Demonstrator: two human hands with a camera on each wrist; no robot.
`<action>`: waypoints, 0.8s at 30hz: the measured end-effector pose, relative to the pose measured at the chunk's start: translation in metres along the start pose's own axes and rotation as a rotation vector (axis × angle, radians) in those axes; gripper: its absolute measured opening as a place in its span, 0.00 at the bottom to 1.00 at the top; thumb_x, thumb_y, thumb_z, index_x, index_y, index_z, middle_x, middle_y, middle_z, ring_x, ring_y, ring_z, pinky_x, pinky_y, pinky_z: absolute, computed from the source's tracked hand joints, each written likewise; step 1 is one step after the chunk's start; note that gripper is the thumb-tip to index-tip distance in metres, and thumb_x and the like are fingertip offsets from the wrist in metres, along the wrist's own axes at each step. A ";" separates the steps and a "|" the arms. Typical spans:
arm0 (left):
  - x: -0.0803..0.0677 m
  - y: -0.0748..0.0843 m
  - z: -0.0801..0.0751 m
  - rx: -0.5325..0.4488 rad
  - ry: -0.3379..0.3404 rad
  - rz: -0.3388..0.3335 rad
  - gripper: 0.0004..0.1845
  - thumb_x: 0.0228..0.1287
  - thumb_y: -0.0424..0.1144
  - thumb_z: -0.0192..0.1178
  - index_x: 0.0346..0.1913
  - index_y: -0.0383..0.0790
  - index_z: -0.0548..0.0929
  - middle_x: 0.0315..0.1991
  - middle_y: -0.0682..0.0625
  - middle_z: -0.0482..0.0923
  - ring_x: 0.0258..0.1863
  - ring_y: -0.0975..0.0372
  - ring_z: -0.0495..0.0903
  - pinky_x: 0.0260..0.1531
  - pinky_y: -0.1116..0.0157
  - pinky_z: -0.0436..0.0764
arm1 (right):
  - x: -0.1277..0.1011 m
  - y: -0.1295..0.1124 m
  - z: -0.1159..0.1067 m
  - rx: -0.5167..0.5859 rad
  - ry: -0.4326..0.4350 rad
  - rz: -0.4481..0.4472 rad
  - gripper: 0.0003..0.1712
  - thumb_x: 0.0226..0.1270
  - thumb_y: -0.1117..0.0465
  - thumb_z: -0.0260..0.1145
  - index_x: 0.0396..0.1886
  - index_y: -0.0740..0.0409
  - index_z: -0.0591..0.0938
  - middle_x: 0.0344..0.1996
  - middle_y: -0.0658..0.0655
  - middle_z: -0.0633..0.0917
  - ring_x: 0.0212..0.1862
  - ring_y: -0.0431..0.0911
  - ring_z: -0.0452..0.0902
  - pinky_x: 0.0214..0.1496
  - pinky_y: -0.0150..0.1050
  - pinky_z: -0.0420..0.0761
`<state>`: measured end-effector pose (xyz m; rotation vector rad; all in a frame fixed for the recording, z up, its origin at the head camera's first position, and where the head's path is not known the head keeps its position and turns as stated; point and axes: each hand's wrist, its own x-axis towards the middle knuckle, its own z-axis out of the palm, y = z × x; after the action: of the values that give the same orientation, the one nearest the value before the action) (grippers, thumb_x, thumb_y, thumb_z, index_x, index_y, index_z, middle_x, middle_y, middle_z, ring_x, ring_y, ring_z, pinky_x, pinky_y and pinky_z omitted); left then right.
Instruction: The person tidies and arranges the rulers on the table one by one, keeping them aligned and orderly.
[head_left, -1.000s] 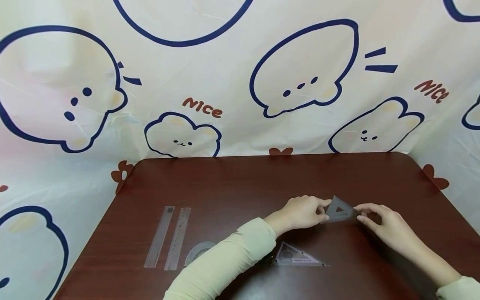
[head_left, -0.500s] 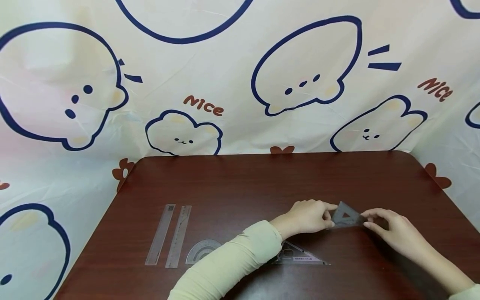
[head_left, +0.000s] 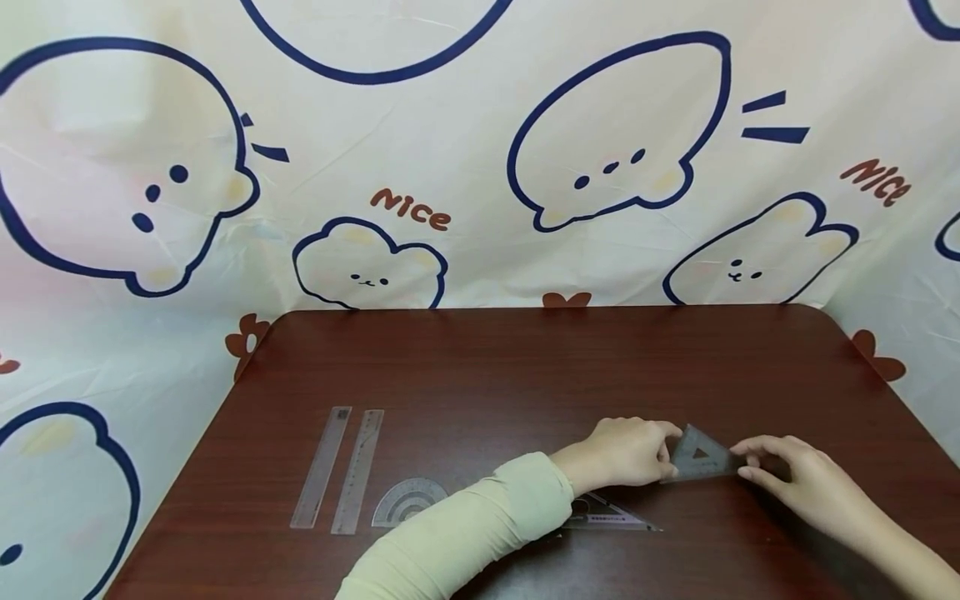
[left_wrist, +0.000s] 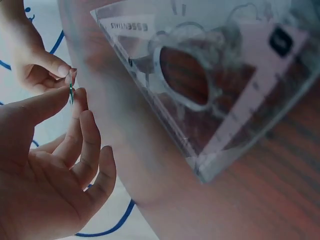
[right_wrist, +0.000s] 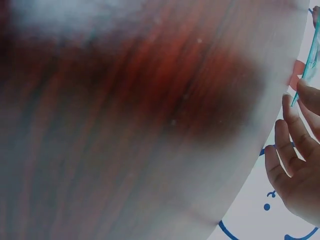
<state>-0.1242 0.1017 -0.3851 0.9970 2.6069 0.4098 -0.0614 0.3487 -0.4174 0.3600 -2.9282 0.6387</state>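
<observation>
My left hand [head_left: 626, 451] and right hand [head_left: 806, 483] both pinch small dark translucent plastic set square [head_left: 699, 457]; it has dropped nearer worktop [head_left: 480, 367], toward front right edge; handing-over continues.

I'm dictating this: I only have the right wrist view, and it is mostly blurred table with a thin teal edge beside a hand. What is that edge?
Observer: It is a small dark set square, edge-on in your view. The head view shows its triangular face and triangular cut-out.
Operator: Who holds it?
Observer: Both hands. The left hand pinches its left corner and the right hand pinches its right corner.
Operator: Anything close by?
Observer: A clear set square lies flat on the table, just nearer the person than the left hand.
</observation>
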 end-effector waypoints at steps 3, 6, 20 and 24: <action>0.000 0.002 0.002 0.002 -0.006 -0.006 0.23 0.66 0.54 0.64 0.63 0.63 0.75 0.21 0.75 0.73 0.25 0.77 0.71 0.33 0.71 0.70 | -0.004 0.002 0.000 -0.011 0.040 -0.038 0.14 0.54 0.64 0.78 0.38 0.44 0.85 0.26 0.35 0.72 0.31 0.32 0.66 0.32 0.34 0.69; 0.000 0.004 0.005 0.002 -0.013 -0.001 0.21 0.66 0.54 0.64 0.60 0.64 0.76 0.23 0.76 0.74 0.27 0.79 0.72 0.34 0.72 0.71 | -0.007 0.004 -0.001 -0.001 0.026 -0.035 0.14 0.54 0.64 0.77 0.38 0.45 0.85 0.26 0.36 0.72 0.31 0.32 0.66 0.31 0.34 0.69; -0.002 0.016 0.021 -0.003 -0.089 0.036 0.23 0.68 0.53 0.63 0.64 0.64 0.72 0.28 0.76 0.76 0.23 0.80 0.71 0.27 0.75 0.69 | -0.032 0.005 0.004 -0.050 -0.095 0.062 0.15 0.54 0.66 0.76 0.39 0.47 0.84 0.25 0.39 0.71 0.29 0.31 0.63 0.30 0.33 0.67; -0.002 0.018 0.021 0.025 -0.080 0.046 0.23 0.67 0.53 0.64 0.63 0.64 0.73 0.27 0.76 0.76 0.25 0.81 0.72 0.30 0.75 0.70 | -0.036 0.004 0.006 -0.064 -0.056 0.050 0.17 0.51 0.67 0.77 0.38 0.46 0.84 0.25 0.37 0.71 0.30 0.30 0.63 0.30 0.33 0.67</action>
<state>-0.1039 0.1160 -0.3972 1.0607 2.5282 0.3415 -0.0277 0.3570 -0.4309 0.3035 -3.0115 0.5476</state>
